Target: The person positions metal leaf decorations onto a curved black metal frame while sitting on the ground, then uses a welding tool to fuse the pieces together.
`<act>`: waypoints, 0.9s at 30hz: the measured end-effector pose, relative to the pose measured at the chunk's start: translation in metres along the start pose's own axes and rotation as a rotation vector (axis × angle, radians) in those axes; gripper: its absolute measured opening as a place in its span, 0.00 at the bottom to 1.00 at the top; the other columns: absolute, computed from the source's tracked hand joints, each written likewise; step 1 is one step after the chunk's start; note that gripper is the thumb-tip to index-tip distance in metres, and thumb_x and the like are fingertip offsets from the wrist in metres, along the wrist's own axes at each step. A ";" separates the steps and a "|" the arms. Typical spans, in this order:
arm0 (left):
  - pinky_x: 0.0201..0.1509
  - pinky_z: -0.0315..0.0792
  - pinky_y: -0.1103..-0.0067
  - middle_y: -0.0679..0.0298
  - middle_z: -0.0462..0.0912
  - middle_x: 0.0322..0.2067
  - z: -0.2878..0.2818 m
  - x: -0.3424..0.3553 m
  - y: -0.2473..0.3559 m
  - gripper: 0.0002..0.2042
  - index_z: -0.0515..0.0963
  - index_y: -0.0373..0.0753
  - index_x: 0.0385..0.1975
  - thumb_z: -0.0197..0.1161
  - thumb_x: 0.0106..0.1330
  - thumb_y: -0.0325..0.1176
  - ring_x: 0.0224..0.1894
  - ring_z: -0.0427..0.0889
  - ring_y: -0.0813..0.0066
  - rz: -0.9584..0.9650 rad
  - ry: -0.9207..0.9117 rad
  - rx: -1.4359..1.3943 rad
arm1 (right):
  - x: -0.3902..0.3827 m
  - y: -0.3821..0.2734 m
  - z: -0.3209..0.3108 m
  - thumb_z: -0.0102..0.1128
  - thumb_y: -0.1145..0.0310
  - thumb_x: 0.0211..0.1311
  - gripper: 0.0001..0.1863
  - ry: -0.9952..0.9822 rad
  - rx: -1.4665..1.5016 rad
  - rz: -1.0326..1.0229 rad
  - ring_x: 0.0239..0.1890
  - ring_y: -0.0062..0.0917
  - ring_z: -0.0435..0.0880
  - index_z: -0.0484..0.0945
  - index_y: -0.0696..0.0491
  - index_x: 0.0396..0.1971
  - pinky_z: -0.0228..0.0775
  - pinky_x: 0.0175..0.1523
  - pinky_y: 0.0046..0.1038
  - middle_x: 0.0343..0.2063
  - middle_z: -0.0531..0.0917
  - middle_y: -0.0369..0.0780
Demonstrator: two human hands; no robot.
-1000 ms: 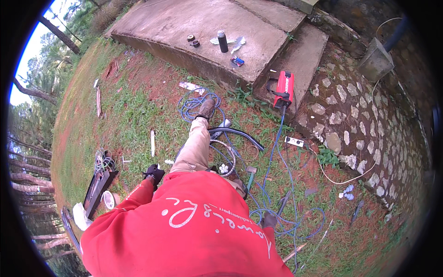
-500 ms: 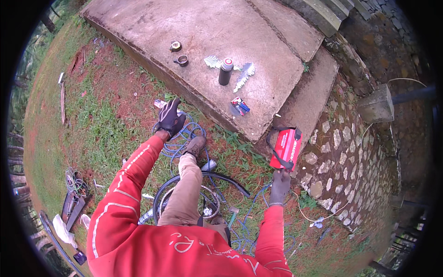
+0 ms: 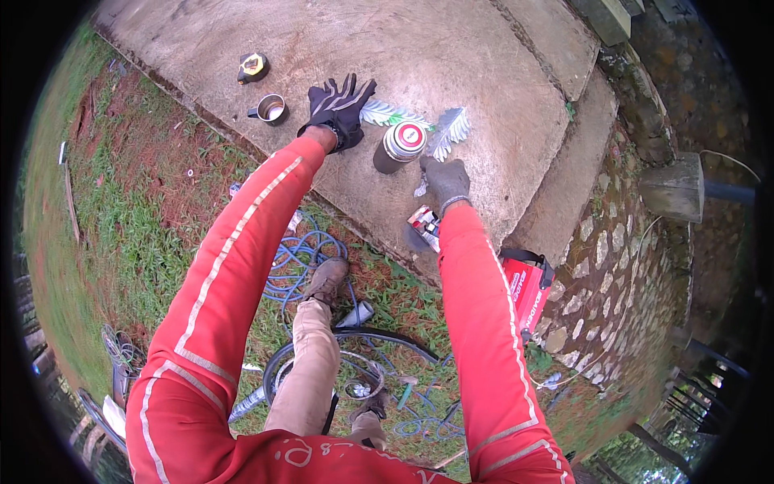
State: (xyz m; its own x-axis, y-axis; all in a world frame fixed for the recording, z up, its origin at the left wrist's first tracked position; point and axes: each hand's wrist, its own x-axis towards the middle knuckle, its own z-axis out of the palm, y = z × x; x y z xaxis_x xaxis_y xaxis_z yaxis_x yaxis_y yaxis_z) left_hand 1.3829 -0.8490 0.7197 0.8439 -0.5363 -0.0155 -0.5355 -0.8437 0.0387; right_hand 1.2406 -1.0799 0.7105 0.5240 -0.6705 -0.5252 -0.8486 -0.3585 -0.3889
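Note:
My left hand [image 3: 339, 111], in a dark glove with pale stripes, is open over the concrete slab, fingers spread beside a silver feather-shaped piece [image 3: 385, 114]. A second silver feather-shaped piece [image 3: 453, 129] lies to the right. The curled fingers of my right hand [image 3: 448, 182], in a grey glove, close on its lower part, which they partly hide. Between my hands stands a dark flask [image 3: 393, 156] with a silver, red-topped cap. A metal cup [image 3: 272, 108] is left of my left hand. Below my right wrist lies a small colourful packet [image 3: 425, 226].
A tape measure [image 3: 253, 67] sits on the concrete slab [image 3: 339, 40]. The red case [image 3: 528, 294] rests by the slab's right corner, beside a stone-faced slope. Blue hose [image 3: 294, 266], a grey pipe piece [image 3: 355, 315] and a black tyre [image 3: 403, 343] lie around my legs.
My left hand has moved from above the hose onto the slab, its fingers spreading. My right hand has left the red case and reached the right feather-shaped piece. The view has shifted closer to the slab.

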 end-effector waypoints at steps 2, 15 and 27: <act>0.75 0.70 0.52 0.40 0.68 0.80 0.016 0.011 -0.022 0.43 0.65 0.52 0.82 0.70 0.62 0.41 0.78 0.72 0.37 -0.022 -0.213 -0.201 | 0.013 -0.001 0.018 0.79 0.52 0.58 0.40 0.059 -0.046 -0.012 0.59 0.47 0.91 0.82 0.70 0.59 0.81 0.65 0.41 0.55 0.89 0.61; 0.72 0.75 0.60 0.39 0.81 0.67 -0.020 -0.090 -0.008 0.43 0.67 0.38 0.79 0.72 0.63 0.46 0.68 0.83 0.44 -0.513 -0.133 -0.669 | -0.086 0.110 -0.134 0.48 0.72 0.87 0.17 -0.305 1.365 0.106 0.22 0.22 0.75 0.78 0.59 0.66 0.70 0.27 0.31 0.30 0.77 0.34; 0.22 0.76 0.69 0.63 0.76 0.28 -0.112 -0.530 0.088 0.23 0.77 0.48 0.65 0.63 0.72 0.46 0.21 0.76 0.69 -0.820 -0.154 -1.092 | -0.463 0.419 -0.348 0.53 0.77 0.83 0.18 0.065 1.334 -0.261 0.22 0.16 0.75 0.84 0.58 0.65 0.68 0.28 0.25 0.28 0.81 0.33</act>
State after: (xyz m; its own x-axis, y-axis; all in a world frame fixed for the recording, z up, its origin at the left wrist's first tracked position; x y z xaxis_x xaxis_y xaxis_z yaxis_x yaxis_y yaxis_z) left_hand 0.8927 -0.6364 0.8437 0.8519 0.0438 -0.5218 0.4686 -0.5083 0.7225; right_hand 0.6174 -1.1460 1.0540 0.6213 -0.7227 -0.3027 0.0078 0.3920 -0.9199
